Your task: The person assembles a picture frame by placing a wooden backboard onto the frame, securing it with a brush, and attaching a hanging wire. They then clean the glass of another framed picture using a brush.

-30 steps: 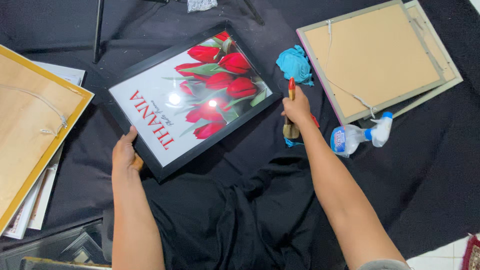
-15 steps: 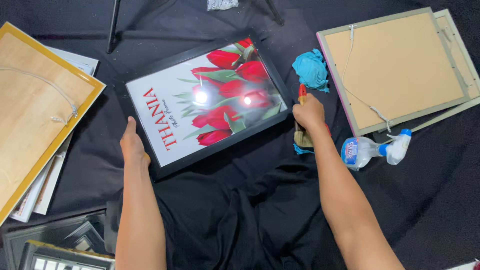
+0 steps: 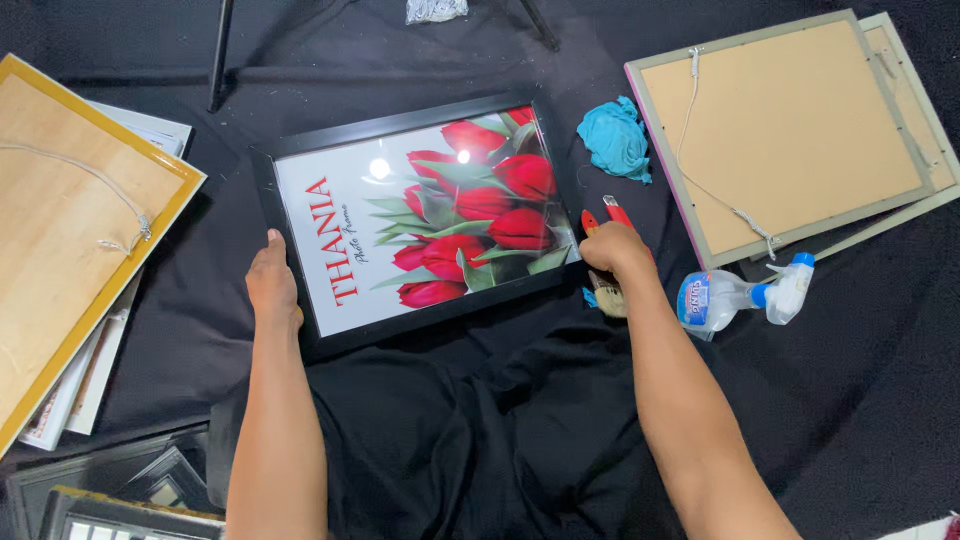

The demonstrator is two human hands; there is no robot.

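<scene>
the black picture frame (image 3: 420, 215) is sitting further left than before, glossy tulip print up, lying flat on black cloth (image 3: 480, 440). left hand (image 3: 273, 285) is gripping its left edge, right hand (image 3: 612, 250) is pinching the lower right corner. crumpled teal rag (image 3: 615, 140) and clear plastic spray bottle (image 3: 735, 298) are lying nearby

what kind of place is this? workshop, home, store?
Probably a picture-framing work area laid out on a black cloth. Several frames lie face down with hanging cords, a spray bottle and a teal rag sit nearby, and both hands hold a black-framed tulip print.
</scene>
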